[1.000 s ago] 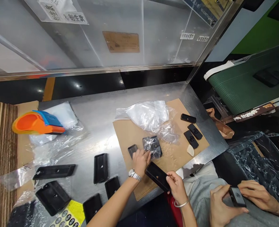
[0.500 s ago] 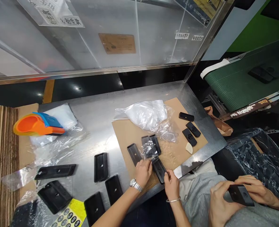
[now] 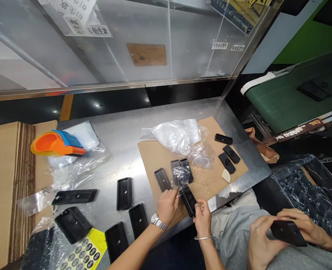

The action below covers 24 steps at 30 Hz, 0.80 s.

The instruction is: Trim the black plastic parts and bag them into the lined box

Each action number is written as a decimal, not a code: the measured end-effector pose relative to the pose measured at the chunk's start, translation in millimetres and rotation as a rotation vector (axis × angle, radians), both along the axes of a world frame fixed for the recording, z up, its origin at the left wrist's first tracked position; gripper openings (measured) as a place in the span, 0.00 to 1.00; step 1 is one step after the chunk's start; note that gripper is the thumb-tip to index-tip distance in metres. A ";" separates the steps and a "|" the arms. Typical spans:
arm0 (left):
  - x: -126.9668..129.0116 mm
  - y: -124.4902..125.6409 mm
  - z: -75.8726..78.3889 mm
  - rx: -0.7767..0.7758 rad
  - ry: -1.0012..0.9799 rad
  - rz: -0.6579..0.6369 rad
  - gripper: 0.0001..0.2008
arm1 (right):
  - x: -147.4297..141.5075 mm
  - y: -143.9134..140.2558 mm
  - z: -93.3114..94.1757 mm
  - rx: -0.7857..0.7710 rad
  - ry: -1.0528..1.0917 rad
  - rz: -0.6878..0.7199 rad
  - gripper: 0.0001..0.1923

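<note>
Black plastic tray (image 3: 188, 200) gripped in both my left hand (image 3: 167, 205) and right hand (image 3: 202, 219); next, I judge, bagging demands steady alignment.

Cardboard sheet (image 3: 208, 183) on table (image 3: 121, 138), right half. Plastic bag (image 3: 177, 137) at sheet's far side; three small parts (image 3: 227, 152) right of it. Flat trays (image 3: 124, 193) on table left of sheet. Tape dispenser (image 3: 55, 144) far left. Conveyor (image 3: 284, 107) right of table.
</note>
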<state>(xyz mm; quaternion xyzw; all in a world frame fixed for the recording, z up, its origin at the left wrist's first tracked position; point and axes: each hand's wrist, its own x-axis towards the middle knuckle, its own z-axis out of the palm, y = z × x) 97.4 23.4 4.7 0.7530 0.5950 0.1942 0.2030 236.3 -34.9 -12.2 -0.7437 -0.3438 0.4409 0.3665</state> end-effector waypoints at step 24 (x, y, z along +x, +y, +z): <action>-7.0 -26.0 49.4 -0.219 0.053 -0.096 0.13 | -7.5 14.9 63.0 -0.087 -0.779 0.505 0.17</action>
